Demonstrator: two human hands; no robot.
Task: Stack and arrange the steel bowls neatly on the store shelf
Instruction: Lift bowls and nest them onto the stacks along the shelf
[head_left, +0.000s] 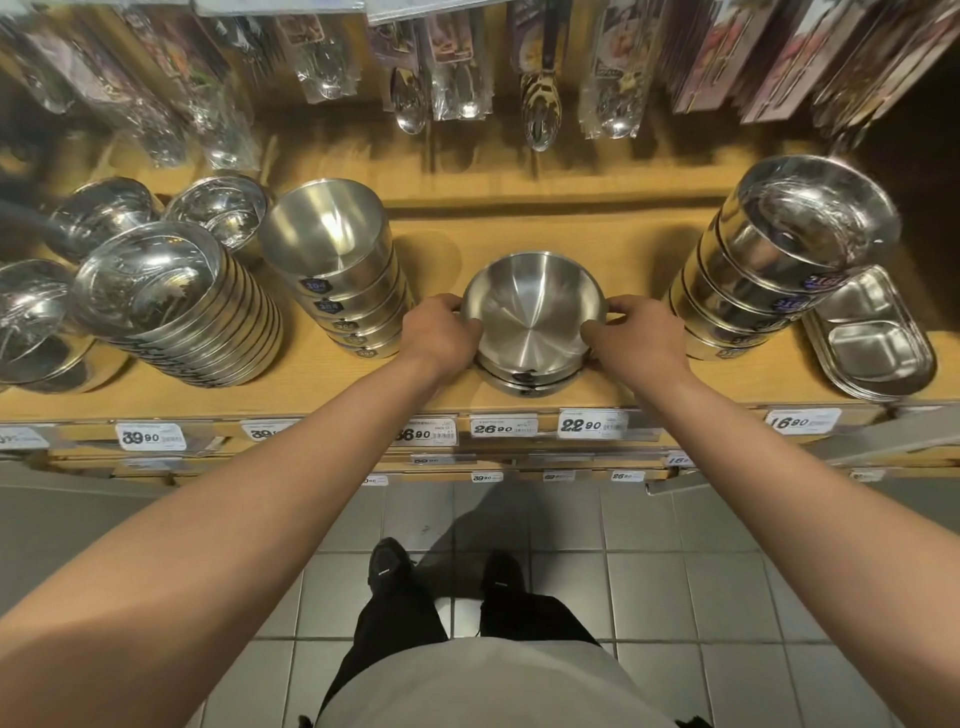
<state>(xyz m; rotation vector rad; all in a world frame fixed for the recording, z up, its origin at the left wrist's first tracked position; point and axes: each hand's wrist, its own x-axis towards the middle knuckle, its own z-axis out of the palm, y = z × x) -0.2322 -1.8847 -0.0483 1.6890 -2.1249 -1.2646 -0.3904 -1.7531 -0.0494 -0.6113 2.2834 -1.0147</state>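
Steel bowl stacks (337, 270) and (779, 260) flank the held bowl (532, 306).

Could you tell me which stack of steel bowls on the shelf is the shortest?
The middle stack, gripped by the left hand and right hand; it is only a few bowls high, far lower than the stacks either side.

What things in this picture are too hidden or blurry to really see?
- Head view: how many bowls sit under the middle bowl; the left hand and right hand cover its sides.
- Small print on the price tags: too tiny.
- Hanging spoon packets: blurred, cut off at the top edge.
- Far-left bowls: cut off by the edge.
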